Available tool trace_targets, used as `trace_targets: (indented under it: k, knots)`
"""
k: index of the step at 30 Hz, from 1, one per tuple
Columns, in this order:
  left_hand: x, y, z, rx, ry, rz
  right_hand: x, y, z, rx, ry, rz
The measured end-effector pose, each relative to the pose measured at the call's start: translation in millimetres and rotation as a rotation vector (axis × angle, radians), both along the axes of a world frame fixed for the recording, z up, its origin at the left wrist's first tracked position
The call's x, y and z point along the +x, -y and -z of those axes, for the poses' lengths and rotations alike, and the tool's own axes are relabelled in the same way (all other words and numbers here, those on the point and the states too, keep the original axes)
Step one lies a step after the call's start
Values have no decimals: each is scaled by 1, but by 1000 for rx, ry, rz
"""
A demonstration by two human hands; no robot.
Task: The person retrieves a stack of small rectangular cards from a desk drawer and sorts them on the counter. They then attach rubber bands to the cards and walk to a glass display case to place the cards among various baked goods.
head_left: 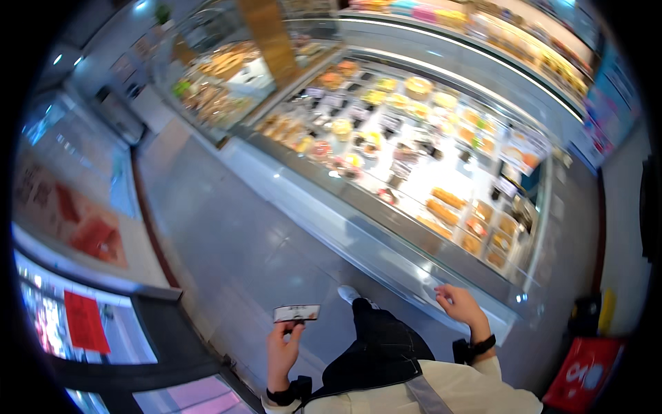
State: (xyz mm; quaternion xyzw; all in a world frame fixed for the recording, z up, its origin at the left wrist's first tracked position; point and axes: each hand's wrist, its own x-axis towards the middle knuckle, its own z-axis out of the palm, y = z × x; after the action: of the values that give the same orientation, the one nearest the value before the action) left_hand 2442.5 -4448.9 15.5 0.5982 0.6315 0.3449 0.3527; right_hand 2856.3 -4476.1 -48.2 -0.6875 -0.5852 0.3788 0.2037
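Observation:
At the lower middle my left hand (282,353) pinches a small flat card (296,314), pale on its upper face with a dark edge below. Its print is too blurred to make out. My right hand (460,305) hangs in the air by the front of a glass display case (372,238), fingers loosely curled with no object visible in them. I cannot tell whether it touches the glass. Inside the lit case lie cakes, long golden pastries (445,207) and clear tubs of food (476,228). Both wrists wear black bands.
Grey tiled floor (227,200) runs along the case. A second glass case (221,76) with baked goods adjoins at the upper left. Lit shelves (510,34) stand behind. A glass door with a red sheet (86,322) is at lower left; a red box (583,372) sits at lower right.

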Motion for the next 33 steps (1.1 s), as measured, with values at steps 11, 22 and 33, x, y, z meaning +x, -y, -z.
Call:
trace_targets:
  k: [11,22,33]
  knots:
    - [-149,-157,-35,3,-43,-295,-362,-336,-115,211,-599,-1120]
    - [-365,-382,-19,-6,-21,-175,-598,-538,-100,121,-538,-999]
    - [-538,-674,-21,172,398,-70,-671,-717,-48,191,-559,-222]
